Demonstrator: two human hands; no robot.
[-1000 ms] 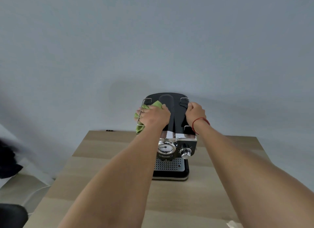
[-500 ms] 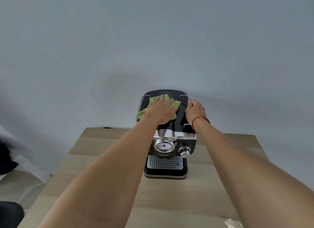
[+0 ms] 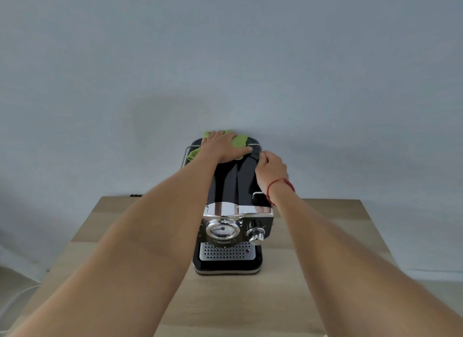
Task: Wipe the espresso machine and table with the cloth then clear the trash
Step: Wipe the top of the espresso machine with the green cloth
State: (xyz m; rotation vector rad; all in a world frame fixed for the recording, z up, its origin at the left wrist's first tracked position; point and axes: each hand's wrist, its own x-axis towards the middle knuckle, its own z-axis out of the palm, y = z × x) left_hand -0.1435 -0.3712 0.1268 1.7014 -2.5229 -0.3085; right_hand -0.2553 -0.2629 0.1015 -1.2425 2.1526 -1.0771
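Now left hand (image 3: 223,147) presses cloth (image 3: 240,141) flat farther back; right hand (image 3: 271,171) grips rail (image 3: 256,145).

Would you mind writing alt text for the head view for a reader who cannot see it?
The left hand presses a green cloth onto the rear top of a black and chrome espresso machine, while the right hand holds the wire rail at its right edge. The machine stands on a light wooden table against a grey wall.
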